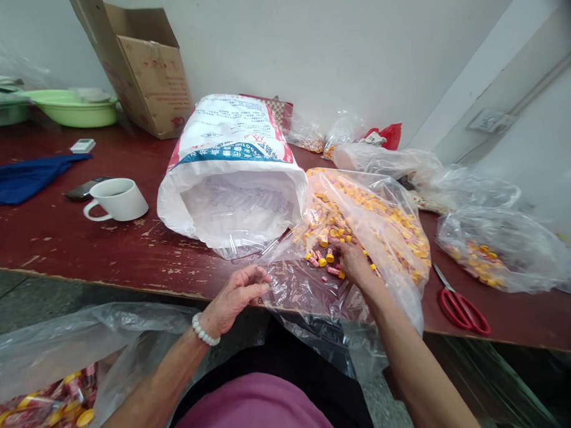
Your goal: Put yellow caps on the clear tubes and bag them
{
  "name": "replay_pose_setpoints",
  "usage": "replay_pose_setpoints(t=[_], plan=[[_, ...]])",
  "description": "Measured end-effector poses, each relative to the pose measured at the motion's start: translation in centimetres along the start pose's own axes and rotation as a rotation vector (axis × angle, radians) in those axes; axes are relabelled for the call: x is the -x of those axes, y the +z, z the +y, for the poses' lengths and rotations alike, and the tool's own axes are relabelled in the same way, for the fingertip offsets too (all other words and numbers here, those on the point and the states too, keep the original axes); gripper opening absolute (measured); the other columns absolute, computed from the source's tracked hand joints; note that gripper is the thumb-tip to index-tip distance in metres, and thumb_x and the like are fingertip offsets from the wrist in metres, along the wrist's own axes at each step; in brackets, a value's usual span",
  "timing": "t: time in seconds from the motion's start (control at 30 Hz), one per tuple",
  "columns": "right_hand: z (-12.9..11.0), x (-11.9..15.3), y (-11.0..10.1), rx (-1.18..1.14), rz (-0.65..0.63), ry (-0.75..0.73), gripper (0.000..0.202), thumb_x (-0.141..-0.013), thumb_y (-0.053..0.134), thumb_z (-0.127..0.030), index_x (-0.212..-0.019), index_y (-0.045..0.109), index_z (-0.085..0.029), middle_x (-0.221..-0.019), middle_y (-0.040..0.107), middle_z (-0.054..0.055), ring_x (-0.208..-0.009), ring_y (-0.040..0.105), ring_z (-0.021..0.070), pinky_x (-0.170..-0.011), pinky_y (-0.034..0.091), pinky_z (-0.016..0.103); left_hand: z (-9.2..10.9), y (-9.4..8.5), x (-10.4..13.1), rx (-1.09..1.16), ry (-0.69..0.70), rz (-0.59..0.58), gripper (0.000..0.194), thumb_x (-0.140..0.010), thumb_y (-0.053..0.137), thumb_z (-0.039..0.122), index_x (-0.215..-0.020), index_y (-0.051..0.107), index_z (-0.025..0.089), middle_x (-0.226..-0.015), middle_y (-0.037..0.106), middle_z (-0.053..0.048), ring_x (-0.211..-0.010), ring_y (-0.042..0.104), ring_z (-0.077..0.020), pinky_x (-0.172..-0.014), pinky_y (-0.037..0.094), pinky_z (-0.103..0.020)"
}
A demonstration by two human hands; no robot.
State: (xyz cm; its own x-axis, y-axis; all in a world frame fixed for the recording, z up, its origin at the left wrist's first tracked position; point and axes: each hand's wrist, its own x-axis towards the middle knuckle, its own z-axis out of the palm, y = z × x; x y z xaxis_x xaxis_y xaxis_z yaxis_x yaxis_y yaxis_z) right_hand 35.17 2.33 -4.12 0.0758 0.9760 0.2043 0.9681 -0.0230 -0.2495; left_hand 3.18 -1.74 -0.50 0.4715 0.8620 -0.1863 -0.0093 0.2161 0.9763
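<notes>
A large clear plastic bag (388,204) lies on the table, full of small red-and-white patterned tubes with yellow caps. Its mouth faces me, and several loose capped tubes (333,271) lie just inside. My right hand (355,261) reaches into the mouth, its fingers apart and touching the tubes; some fingertips are hidden among them. At the bag's near left edge, my left hand (236,294) has its thumb and fingers bent together on the thin plastic. A bracelet of pale beads (205,330) circles the left wrist.
A white woven sack (231,141) lies with its wide mouth toward me. Left of it stand a white mug (119,200) and a cardboard box (154,81). Red-handled scissors (462,308) lie at right near another plastic bag (506,250). Below left sits a bag of larger tubes (53,403).
</notes>
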Motion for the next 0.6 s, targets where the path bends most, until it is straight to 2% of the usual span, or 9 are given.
replay_pose_setpoints(t=[0.1,0.2,0.3,0.37,0.4,0.47,0.5,0.6], plan=[[0.3,0.0,-0.1,-0.176,0.030,0.076,0.017,-0.082,0.058,-0.030,-0.082,0.062,-0.014,-0.082,0.063,0.002,-0.076,0.058,0.0137,-0.074,0.047,0.033,0.1,0.7,0.2,-0.009,0.017,-0.048,0.017,-0.071,0.060,0.026,-0.084,0.055,0.016,-0.074,0.050,0.002,-0.062,0.044,-0.0088,-0.056,0.037,-0.020],[-0.1,0.3,-0.7,-0.352,0.120,0.158,0.014,-0.074,0.055,-0.026,-0.069,0.062,-0.014,-0.068,0.061,0.002,-0.067,0.057,0.0158,-0.066,0.047,0.033,0.0,1.2,0.4,-0.025,0.028,-0.065,0.015,-0.072,0.059,0.024,-0.084,0.054,0.016,-0.074,0.047,0.002,-0.064,0.042,-0.0091,-0.056,0.036,-0.020],[-2.2,1.8,-2.3,-0.527,0.241,0.232,0.019,-0.070,0.049,-0.026,-0.079,0.063,-0.015,-0.073,0.064,0.004,-0.071,0.058,0.0183,-0.066,0.047,0.034,-0.3,1.6,0.4,-0.075,0.020,-0.075,0.015,-0.073,0.056,0.024,-0.085,0.053,0.016,-0.072,0.046,0.003,-0.064,0.040,-0.0093,-0.056,0.035,-0.020],[-5.0,3.6,-3.6,-0.693,0.254,0.244,0.024,-0.071,0.050,-0.027,-0.090,0.061,-0.017,-0.082,0.066,0.004,-0.072,0.061,0.0169,-0.064,0.049,0.031,-0.6,1.9,0.3,-0.140,0.019,-0.082,0.015,-0.074,0.055,0.023,-0.087,0.054,0.016,-0.069,0.045,0.003,-0.062,0.039,-0.0094,-0.055,0.033,-0.020],[-6.7,4.6,-4.3,-0.806,0.233,0.234,0.024,-0.071,0.052,-0.028,-0.092,0.059,-0.019,-0.086,0.067,0.004,-0.070,0.061,0.0152,-0.061,0.049,0.029,-0.7,2.1,0.2,-0.183,0.025,-0.084,0.015,-0.074,0.055,0.023,-0.087,0.054,0.016,-0.068,0.045,0.004,-0.061,0.038,-0.0094,-0.055,0.032,-0.020],[-10.2,6.6,-5.4,-1.311,0.070,0.242,0.021,-0.066,0.064,-0.027,-0.085,0.060,-0.020,-0.085,0.067,0.002,-0.069,0.061,0.0136,-0.061,0.049,0.027,-0.9,2.6,0.1,-0.267,0.058,-0.089,0.013,-0.075,0.053,0.022,-0.086,0.055,0.016,-0.066,0.045,0.004,-0.060,0.037,-0.0094,-0.055,0.031,-0.021],[-11.7,7.4,-5.8,-1.445,-0.009,0.244,0.019,-0.063,0.067,-0.025,-0.081,0.061,-0.020,-0.081,0.067,0.001,-0.070,0.061,0.0127,-0.060,0.048,0.024,-0.9,2.8,0.1,-0.304,0.084,-0.093,0.012,-0.075,0.053,0.021,-0.085,0.055,0.016,-0.066,0.046,0.004,-0.060,0.037,-0.0095,-0.055,0.030,-0.021],[-14.6,8.6,-5.8,-1.557,-0.134,0.269,0.016,-0.061,0.070,-0.019,-0.076,0.064,-0.019,-0.073,0.066,-0.002,-0.064,0.059,0.0099,-0.057,0.047,0.021,-0.8,3.5,0.1,-0.369,0.163,-0.104,0.012,-0.074,0.051,0.018,-0.084,0.057,0.015,-0.068,0.049,0.003,-0.061,0.039,-0.0104,-0.057,0.031,-0.022]])
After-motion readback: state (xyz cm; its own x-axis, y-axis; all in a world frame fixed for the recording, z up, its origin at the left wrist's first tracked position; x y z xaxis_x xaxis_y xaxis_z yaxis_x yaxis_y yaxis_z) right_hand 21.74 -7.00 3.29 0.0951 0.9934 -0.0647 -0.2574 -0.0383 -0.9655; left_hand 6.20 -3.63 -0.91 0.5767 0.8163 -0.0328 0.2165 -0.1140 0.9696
